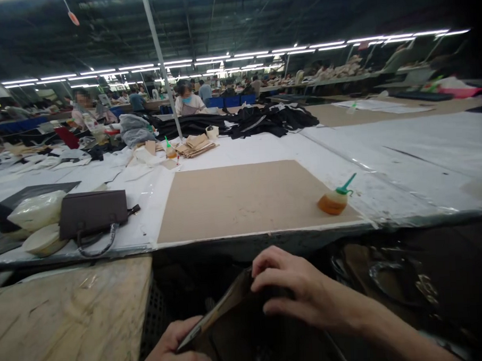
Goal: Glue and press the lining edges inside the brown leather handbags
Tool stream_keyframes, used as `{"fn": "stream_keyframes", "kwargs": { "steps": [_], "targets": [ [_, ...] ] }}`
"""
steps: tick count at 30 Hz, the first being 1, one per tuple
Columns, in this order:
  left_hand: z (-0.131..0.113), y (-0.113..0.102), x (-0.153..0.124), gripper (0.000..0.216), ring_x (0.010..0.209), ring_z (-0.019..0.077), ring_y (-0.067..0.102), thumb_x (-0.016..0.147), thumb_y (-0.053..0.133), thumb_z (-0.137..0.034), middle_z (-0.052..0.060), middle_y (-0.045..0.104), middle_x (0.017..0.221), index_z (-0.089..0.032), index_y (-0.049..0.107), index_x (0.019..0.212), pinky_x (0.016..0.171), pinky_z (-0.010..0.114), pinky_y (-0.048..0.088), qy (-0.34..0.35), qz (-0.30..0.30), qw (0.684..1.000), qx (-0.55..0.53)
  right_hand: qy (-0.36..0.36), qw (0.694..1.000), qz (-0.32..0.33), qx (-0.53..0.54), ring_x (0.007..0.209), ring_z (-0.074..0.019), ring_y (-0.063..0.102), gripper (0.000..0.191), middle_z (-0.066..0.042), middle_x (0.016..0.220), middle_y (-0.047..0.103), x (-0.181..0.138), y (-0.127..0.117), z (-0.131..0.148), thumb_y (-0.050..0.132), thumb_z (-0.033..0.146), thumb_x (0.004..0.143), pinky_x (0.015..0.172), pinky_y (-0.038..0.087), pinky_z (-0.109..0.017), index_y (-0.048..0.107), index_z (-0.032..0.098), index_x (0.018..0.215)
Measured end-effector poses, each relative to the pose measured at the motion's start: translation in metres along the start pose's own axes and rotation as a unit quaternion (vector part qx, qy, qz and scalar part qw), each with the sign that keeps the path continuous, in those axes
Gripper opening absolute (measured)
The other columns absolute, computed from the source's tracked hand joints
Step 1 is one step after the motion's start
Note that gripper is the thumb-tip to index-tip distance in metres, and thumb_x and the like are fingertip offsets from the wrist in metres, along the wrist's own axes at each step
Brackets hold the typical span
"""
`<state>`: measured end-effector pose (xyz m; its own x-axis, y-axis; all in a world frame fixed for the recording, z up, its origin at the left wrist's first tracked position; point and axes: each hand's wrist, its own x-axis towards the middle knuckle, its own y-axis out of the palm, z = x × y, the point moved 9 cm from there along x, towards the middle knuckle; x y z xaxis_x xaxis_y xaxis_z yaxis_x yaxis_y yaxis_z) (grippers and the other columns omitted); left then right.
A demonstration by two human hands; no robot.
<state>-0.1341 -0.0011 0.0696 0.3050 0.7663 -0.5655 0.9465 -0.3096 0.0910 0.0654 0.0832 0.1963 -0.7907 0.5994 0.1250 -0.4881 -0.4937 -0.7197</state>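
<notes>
Below the table's front edge, my left hand (174, 348) is closed on the near edge of a dark brown leather piece (232, 335) with a tan underside. My right hand (293, 290) curls its fingers over the far top edge of the same piece. On the table ahead lies a tan cardboard mat (242, 199). An orange glue bottle (335, 200) with a green nozzle stands on the mat's right corner.
A brown handbag (93, 213) with a looped handle lies at the left beside plastic-wrapped bundles (37, 210). A wooden board (67, 316) sits lower left. Black fabric (254, 121), paper pieces and another glue bottle (170, 149) lie farther back. Several other workers sit at distant tables.
</notes>
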Motion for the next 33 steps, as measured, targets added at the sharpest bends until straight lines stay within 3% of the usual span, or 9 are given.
{"fn": "stream_keyframes", "kwargs": {
  "steps": [3,6,10,14,22,25,28,30,33],
  "targets": [
    [-0.004,0.002,-0.005,0.031,0.068,0.0171,0.053,0.066,0.07,-0.031,0.002,0.062,0.077,-0.015,0.071,0.092,0.064,0.026,0.045,0.005,0.011,0.999,-0.053,-0.033,0.998,0.042,0.039,0.111,-0.0187,0.055,0.025,-0.004,0.119,0.057,0.034,0.024,-0.012,0.075,0.025,0.084,0.096,0.046,-0.03,0.068,0.025,0.108],
    [-0.008,0.001,-0.007,0.027,0.064,0.0129,0.048,0.067,0.071,-0.026,0.0,0.057,0.073,-0.013,0.068,0.091,0.061,0.022,0.039,0.021,0.022,0.997,-0.072,-0.074,0.994,0.077,0.026,0.106,-0.0189,0.055,0.021,-0.004,0.115,0.058,0.057,0.053,-0.005,0.072,0.025,0.087,0.092,0.046,-0.032,0.067,0.024,0.106],
    [-0.007,-0.007,-0.01,0.024,0.064,0.0108,0.043,0.071,0.067,-0.023,-0.003,0.052,0.071,-0.014,0.066,0.093,0.059,0.021,0.035,0.059,-0.004,0.995,-0.084,-0.096,0.991,0.093,-0.025,0.101,-0.0204,0.054,0.016,-0.003,0.112,0.059,0.069,0.077,0.008,0.071,0.026,0.087,0.085,0.046,-0.033,0.065,0.025,0.102],
    [0.003,-0.012,-0.015,0.022,0.068,0.0111,0.044,0.074,0.064,-0.017,-0.002,0.054,0.076,-0.014,0.065,0.096,0.061,0.021,0.034,0.061,-0.02,0.994,-0.088,-0.098,0.985,0.142,0.021,0.095,-0.0146,0.058,0.01,-0.001,0.112,0.059,0.069,0.094,0.016,0.061,0.013,0.09,0.08,0.045,-0.026,0.059,0.022,0.095],
    [0.016,-0.021,-0.018,0.024,0.071,0.0117,0.047,0.075,0.063,-0.014,-0.003,0.057,0.078,-0.015,0.066,0.099,0.063,0.023,0.034,0.05,-0.065,0.992,-0.097,-0.022,0.983,0.18,-0.021,0.069,-0.016,0.059,0.011,0.003,0.085,0.066,0.068,0.107,0.017,0.063,0.019,0.089,0.058,0.037,-0.028,0.053,0.023,0.093],
    [0.016,-0.02,-0.02,0.023,0.071,0.0114,0.047,0.074,0.064,-0.013,-0.003,0.056,0.077,-0.015,0.065,0.097,0.062,0.023,0.033,0.051,-0.072,0.991,-0.098,-0.062,0.978,0.197,-0.037,0.078,-0.0191,0.066,0.023,0.003,0.094,0.071,0.065,0.115,0.026,0.066,0.021,0.09,0.065,0.041,-0.029,0.058,0.027,0.11],
    [0.014,-0.018,-0.022,0.022,0.069,0.0104,0.043,0.073,0.064,-0.013,-0.005,0.053,0.075,-0.014,0.065,0.095,0.06,0.022,0.031,0.056,-0.079,0.992,-0.084,-0.102,0.97,0.216,-0.039,0.083,-0.02,0.069,0.042,0.002,0.101,0.073,0.062,0.123,0.032,0.061,0.02,0.094,0.07,0.044,-0.03,0.052,0.035,0.133],
    [0.012,-0.018,-0.025,0.022,0.068,0.0102,0.042,0.074,0.064,-0.014,-0.005,0.052,0.074,-0.014,0.065,0.096,0.06,0.022,0.031,0.059,-0.084,0.992,-0.073,-0.101,0.972,0.211,-0.025,0.084,-0.0201,0.07,0.039,0.0,0.1,0.074,0.062,0.124,0.032,0.057,0.021,0.096,0.072,0.046,-0.03,0.055,0.033,0.133],
    [0.009,-0.016,-0.03,0.022,0.069,0.0106,0.043,0.075,0.065,-0.015,-0.005,0.052,0.075,-0.015,0.066,0.097,0.062,0.022,0.033,0.069,-0.084,0.993,-0.049,-0.073,0.974,0.201,0.077,0.094,-0.0182,0.07,0.029,-0.001,0.105,0.075,0.064,0.12,0.033,0.058,0.022,0.096,0.082,0.047,-0.027,0.066,0.029,0.123]
  ]
}}
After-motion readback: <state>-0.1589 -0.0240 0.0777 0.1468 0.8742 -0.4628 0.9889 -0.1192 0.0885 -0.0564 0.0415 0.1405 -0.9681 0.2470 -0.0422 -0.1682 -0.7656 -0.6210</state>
